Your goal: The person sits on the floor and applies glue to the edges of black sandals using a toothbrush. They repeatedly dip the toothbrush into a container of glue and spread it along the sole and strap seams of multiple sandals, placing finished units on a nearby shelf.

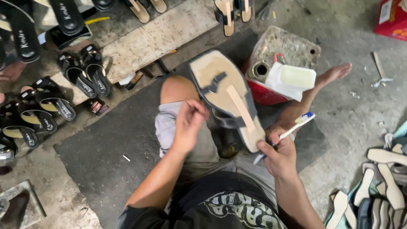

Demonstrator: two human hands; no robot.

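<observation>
Bare hands: two, seen from above, working over the person's lap; the person sits on a dark floor mat (110,144)
Right hand (280,154): closed around the handle of a white toothbrush (290,131); its blue-tipped head points up and to the right, bristles smeared with pale glue; the thumb rests against the heel end of a shoe sole
Left hand (188,123): fingers curled loosely together, pinched near the left edge of the sole; whether they grip anything cannot be told
Shoe sole (224,93): black-edged, tan underside facing up, propped on the raised knee (176,89) between the two hands; a black strap end and a pale wooden strip lie across it
Glue can (280,55): crusted square tin with a red base, just beyond the sole, beside the bare foot (335,74); a white cloth and a pale lid sit on top
Finished sandals (85,74): black pairs lined up to the left along a worn wooden board (157,40)
Loose insoles (377,191): cream and black pieces heaped at the lower right
Floor (352,123): grey concrete, stained; a red carton (392,19) at the upper right corner
</observation>
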